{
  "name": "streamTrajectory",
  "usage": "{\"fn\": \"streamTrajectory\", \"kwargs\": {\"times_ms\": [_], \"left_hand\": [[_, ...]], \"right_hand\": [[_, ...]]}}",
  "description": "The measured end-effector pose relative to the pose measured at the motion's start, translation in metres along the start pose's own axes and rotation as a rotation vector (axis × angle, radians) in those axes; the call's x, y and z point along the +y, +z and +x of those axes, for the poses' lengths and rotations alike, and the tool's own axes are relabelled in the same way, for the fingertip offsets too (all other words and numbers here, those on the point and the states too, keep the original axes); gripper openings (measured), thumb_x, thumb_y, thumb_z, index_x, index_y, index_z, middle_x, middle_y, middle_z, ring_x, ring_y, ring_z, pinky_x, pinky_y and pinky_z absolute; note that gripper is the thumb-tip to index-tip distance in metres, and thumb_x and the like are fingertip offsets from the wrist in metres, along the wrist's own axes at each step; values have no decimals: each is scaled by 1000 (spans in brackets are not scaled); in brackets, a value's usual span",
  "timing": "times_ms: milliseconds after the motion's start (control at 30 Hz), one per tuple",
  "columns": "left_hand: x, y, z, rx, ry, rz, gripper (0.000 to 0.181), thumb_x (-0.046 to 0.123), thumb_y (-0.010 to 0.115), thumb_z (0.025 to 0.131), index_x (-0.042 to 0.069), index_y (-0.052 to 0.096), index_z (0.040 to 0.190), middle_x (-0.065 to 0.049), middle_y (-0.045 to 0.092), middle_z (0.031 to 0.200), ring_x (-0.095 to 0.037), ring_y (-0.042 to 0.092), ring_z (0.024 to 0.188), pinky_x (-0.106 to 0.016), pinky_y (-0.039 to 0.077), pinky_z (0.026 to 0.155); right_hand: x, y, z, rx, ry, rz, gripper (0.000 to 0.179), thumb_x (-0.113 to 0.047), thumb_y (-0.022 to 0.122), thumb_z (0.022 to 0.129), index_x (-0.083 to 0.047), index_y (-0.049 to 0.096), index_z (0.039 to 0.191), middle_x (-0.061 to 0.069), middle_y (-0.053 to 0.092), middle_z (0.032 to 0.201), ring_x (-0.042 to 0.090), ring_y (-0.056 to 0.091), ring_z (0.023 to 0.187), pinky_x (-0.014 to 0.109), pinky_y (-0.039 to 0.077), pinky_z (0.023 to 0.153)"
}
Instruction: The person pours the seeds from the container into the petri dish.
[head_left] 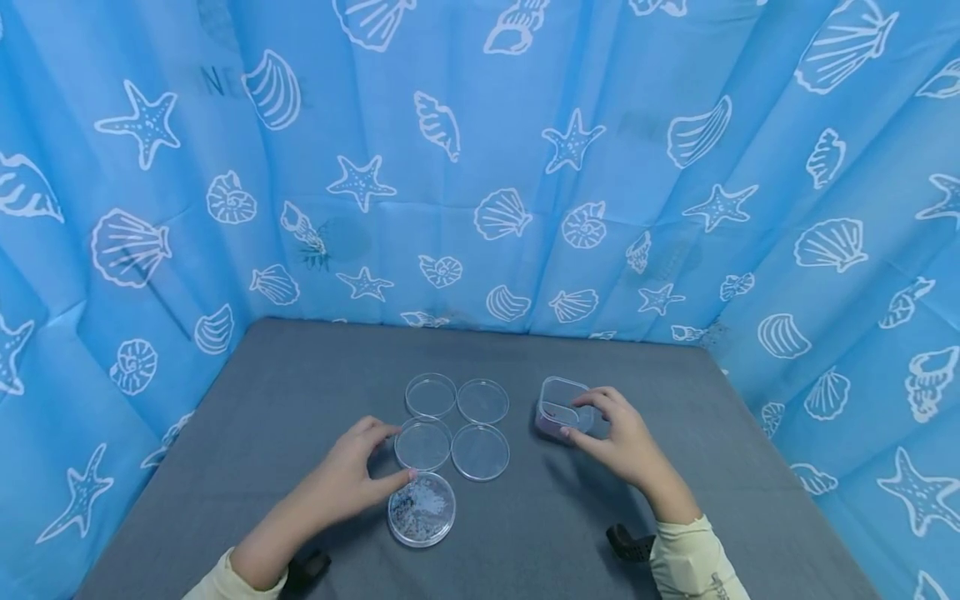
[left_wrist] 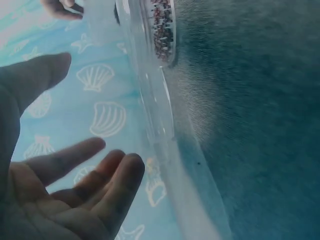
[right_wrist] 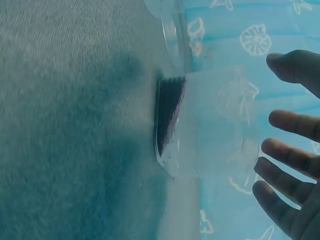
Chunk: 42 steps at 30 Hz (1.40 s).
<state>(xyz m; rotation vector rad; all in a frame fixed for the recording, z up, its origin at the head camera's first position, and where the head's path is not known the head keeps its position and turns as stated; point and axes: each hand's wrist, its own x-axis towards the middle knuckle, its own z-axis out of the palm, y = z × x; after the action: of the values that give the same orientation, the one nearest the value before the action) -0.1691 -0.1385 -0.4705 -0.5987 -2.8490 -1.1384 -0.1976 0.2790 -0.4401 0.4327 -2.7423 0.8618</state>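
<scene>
Fingers parted and empty, our left hand point(head_left: 347, 483) hovers beside a clear round dish of speckled bits point(head_left: 422, 511), our right hand point(head_left: 624, 443) at a clear square plastic box point(head_left: 552, 425) toward the bench's point(head_left: 322, 375) right edge, apparently lining up a grip that needs closing evenly.

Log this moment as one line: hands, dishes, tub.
left hand: spread beside filled dish | right hand: spread by tub | clear dishes: four, grouped beyond filled dish | tub: partly filled
</scene>
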Motion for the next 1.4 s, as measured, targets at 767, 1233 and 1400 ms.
{"fn": "streamTrajectory", "kwargs": {"times_ms": [767,1233,1400], "left_hand": [[-30,-6,41,-184,117,-82,78,15,94,80,-3,59,147,-16,58,139,-37,62,130,-44,60,106],[-33,-4,43,-249,42,-171,76,13,92,83,2,57,150,-18,55,150,-39,62,134,-39,61,104],[-34,-3,43,-264,18,-221,79,11,93,82,2,56,150,-20,53,151,-42,61,133,-36,63,101]], "right_hand": [[23,-4,-2,-31,86,21,58,-27,86,92,-3,64,139,19,60,138,41,61,127,64,58,102],[33,-4,3,-73,94,90,69,-27,88,89,-2,58,146,23,57,142,44,61,128,63,59,101],[34,-4,7,-96,118,124,79,-30,91,87,-3,53,150,26,54,146,47,60,129,63,59,101]]}}
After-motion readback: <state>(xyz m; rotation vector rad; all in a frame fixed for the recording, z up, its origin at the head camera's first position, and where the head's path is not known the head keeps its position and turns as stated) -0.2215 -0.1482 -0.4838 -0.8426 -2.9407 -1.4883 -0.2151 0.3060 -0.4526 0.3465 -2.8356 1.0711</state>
